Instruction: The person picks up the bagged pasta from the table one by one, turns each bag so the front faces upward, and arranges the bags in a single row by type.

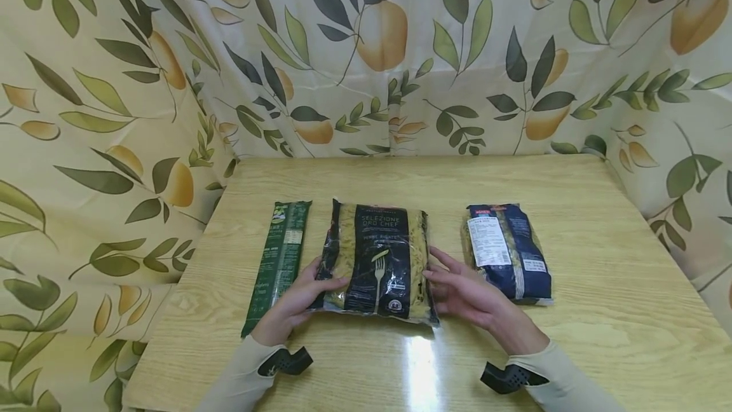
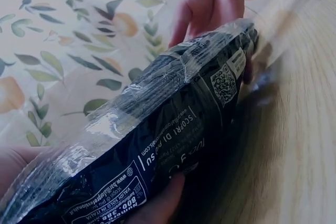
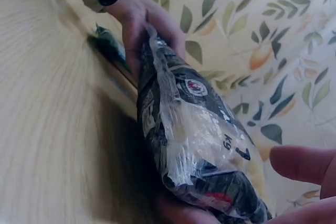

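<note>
A large clear-and-black bag of penne pasta (image 1: 377,272) is held between both hands over the middle of the table, its printed front facing up. My left hand (image 1: 300,297) grips the bag's left edge, thumb on top and fingers underneath. At the opposite edge, my right hand (image 1: 469,294) holds the bag with fingers below it. In the right wrist view the right thumb (image 3: 302,163) stands slightly off the plastic. Dark shadow lies under the bag (image 2: 173,124) in the left wrist view; how much of it touches the table is hidden.
A long, narrow green packet (image 1: 280,259) lies left of the bag, partly behind the left hand. To the right lies a blue pasta bag (image 1: 517,253) with white labels. Leaf-and-fruit patterned cloth (image 1: 366,81) hangs behind the wooden table (image 1: 600,336).
</note>
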Motion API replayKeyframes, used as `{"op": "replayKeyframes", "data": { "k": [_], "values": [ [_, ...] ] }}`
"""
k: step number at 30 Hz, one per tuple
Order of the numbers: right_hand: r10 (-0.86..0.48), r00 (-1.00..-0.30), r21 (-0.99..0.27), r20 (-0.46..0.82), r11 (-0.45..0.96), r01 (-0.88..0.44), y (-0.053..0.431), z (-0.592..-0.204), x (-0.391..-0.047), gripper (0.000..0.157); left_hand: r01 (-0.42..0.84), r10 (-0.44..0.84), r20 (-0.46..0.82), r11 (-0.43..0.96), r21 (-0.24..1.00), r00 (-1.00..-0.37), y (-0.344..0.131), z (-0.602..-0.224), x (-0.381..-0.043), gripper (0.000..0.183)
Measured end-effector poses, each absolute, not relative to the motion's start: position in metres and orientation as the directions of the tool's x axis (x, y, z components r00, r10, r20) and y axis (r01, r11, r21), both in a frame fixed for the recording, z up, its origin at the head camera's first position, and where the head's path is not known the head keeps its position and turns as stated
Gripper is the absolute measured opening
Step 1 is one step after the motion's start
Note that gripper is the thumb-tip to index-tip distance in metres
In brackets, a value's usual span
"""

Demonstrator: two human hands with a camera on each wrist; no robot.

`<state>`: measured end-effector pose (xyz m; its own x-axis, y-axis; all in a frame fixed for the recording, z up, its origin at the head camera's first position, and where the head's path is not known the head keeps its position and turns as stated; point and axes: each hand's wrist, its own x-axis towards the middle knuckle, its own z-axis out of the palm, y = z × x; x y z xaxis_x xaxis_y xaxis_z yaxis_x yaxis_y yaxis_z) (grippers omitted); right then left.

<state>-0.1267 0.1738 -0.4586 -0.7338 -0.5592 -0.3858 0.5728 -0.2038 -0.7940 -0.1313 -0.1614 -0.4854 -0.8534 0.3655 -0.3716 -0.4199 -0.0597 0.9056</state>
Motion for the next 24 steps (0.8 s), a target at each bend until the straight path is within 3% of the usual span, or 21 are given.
{"op": "replayKeyframes", "data": {
  "k": [7, 17, 24],
  "values": [
    [-0.54, -0.758, -0.831, -0.367, -0.176, 0.528, 0.177, -0.458, -0.134, 0.095, -0.419, 0.298, -0.396, -0.013, 0.908, -0.868, -0.15, -0.485, -0.141, 0.088],
    [-0.5, -0.787, -0.863, -0.362, -0.138, 0.485, 0.184, -0.454, -0.157, 0.092, -0.444, 0.336, -0.391, -0.096, 0.891, -0.857, -0.135, -0.481, -0.167, 0.076],
    [-0.456, -0.801, -0.873, -0.389, -0.096, 0.478, 0.188, -0.448, -0.176, 0.088, -0.455, 0.311, -0.414, -0.068, 0.888, -0.855, -0.129, -0.481, -0.186, 0.07]
  ]
}}
